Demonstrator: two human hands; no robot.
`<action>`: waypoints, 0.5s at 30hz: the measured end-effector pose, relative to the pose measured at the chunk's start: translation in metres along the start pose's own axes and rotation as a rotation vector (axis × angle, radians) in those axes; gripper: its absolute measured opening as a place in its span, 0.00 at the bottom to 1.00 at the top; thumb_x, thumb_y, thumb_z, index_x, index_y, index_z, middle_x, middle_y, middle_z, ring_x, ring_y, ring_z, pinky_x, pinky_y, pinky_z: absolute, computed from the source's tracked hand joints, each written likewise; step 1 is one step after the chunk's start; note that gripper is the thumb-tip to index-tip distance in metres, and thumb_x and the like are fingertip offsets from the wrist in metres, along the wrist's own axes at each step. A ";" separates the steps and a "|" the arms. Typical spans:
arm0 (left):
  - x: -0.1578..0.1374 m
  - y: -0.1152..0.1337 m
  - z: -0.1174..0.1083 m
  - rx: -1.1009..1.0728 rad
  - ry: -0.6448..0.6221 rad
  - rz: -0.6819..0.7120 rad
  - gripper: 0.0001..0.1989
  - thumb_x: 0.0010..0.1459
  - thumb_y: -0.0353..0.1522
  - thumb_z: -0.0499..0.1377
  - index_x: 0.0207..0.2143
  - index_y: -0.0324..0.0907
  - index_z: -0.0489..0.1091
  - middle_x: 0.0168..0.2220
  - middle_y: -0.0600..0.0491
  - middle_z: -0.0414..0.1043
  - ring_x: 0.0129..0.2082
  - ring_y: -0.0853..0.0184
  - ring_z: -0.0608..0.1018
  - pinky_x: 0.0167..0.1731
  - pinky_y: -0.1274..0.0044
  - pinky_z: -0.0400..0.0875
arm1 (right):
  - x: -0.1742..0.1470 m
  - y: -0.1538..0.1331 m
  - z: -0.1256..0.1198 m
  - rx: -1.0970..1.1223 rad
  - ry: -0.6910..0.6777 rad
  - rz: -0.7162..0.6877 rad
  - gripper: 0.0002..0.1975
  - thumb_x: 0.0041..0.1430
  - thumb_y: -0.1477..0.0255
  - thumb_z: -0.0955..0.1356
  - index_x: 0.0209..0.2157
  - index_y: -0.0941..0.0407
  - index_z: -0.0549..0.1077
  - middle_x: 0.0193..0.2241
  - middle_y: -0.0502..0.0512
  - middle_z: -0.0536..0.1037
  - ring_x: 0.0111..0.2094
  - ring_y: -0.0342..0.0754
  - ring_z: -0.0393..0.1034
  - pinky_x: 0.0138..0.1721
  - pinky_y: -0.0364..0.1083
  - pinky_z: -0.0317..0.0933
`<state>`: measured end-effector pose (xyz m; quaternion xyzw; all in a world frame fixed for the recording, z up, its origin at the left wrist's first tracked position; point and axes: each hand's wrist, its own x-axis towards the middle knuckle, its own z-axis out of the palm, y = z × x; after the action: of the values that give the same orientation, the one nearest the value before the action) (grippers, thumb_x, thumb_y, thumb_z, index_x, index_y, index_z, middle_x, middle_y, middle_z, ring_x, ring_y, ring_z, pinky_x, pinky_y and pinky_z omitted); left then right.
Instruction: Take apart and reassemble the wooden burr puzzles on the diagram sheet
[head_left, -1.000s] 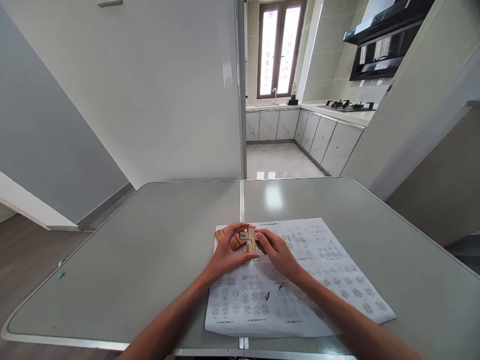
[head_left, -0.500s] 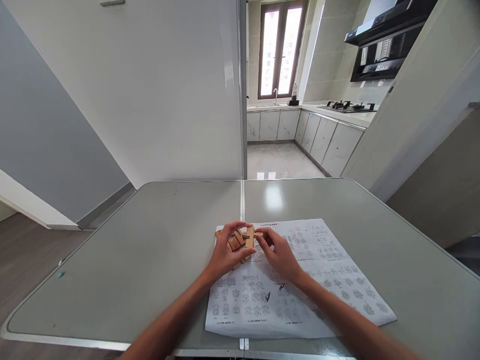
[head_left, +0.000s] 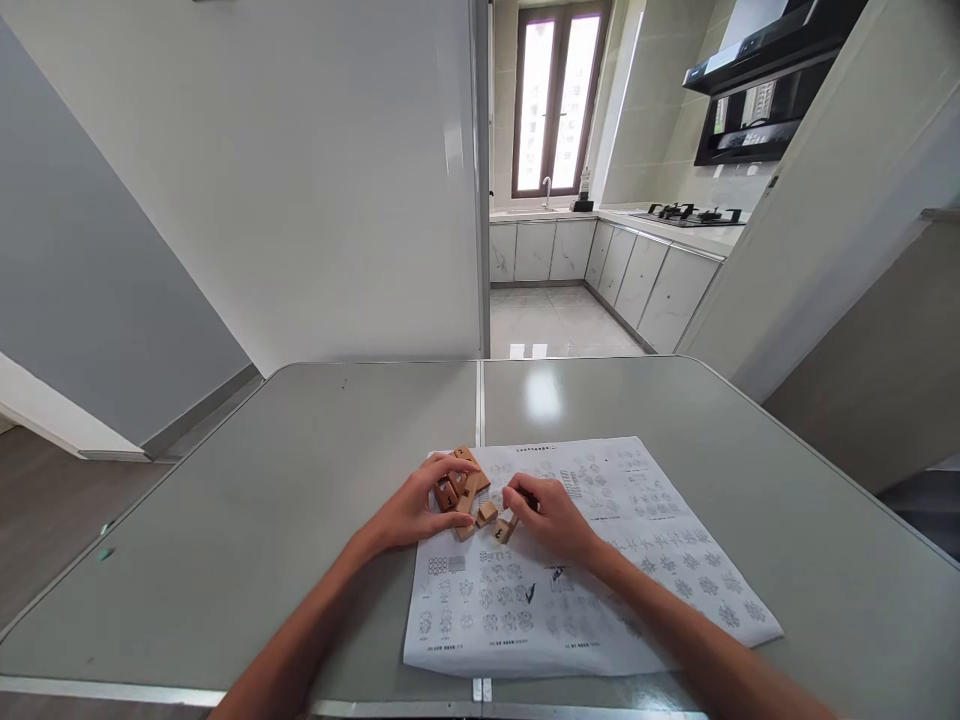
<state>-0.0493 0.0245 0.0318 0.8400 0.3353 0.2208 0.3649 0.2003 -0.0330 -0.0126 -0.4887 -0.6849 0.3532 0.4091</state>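
Note:
My left hand (head_left: pixel 429 505) curves around a pale wooden puzzle piece (head_left: pixel 468 494), with thumb and fingertips at its two ends. Browner wooden pieces with dark numbers (head_left: pixel 445 494) lie beneath and beside those fingers, in a small heap. My right hand (head_left: pixel 551 515) is closed, its fingers curled together; whatever is between them is hidden. Just left of it a small wooden block (head_left: pixel 487 513) rests on the printed sheet (head_left: pixel 600 640). A piece marked 3 (head_left: pixel 502 530) lies close below the right fingertips.
The sheet with many small line diagrams covers part of a grey-green folding table (head_left: pixel 225 560). A metal seam (head_left: pixel 480 410) runs down the tabletop. A small teal bit (head_left: pixel 105 553) lies near the left edge. Beyond stand a white wall and a kitchen.
My left hand has moved left and down, and its pale piece is no longer upright. The right hand has curled in and dropped slightly. Loose pieces now show between the hands.

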 end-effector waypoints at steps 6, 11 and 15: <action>0.003 0.001 0.007 0.045 -0.066 -0.004 0.33 0.50 0.44 0.73 0.58 0.52 0.71 0.48 0.49 0.72 0.47 0.58 0.74 0.46 0.68 0.72 | -0.003 0.001 0.007 -0.168 -0.039 -0.044 0.12 0.71 0.65 0.61 0.36 0.54 0.72 0.24 0.47 0.74 0.24 0.44 0.64 0.30 0.44 0.55; 0.002 0.002 0.010 0.018 -0.060 0.059 0.36 0.44 0.45 0.76 0.56 0.51 0.73 0.53 0.47 0.73 0.55 0.53 0.72 0.55 0.64 0.68 | -0.002 0.004 0.005 -0.294 0.004 -0.005 0.13 0.72 0.62 0.60 0.39 0.53 0.71 0.24 0.48 0.76 0.26 0.47 0.68 0.31 0.45 0.55; -0.001 0.002 0.001 0.035 -0.038 0.062 0.33 0.46 0.43 0.75 0.54 0.49 0.73 0.51 0.48 0.74 0.50 0.56 0.74 0.49 0.69 0.70 | -0.002 0.006 0.008 -0.352 -0.024 -0.013 0.13 0.73 0.62 0.60 0.41 0.52 0.71 0.26 0.49 0.78 0.28 0.48 0.71 0.32 0.45 0.55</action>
<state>-0.0482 0.0223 0.0331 0.8603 0.3060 0.2100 0.3494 0.1960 -0.0343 -0.0213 -0.5440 -0.7441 0.2309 0.3115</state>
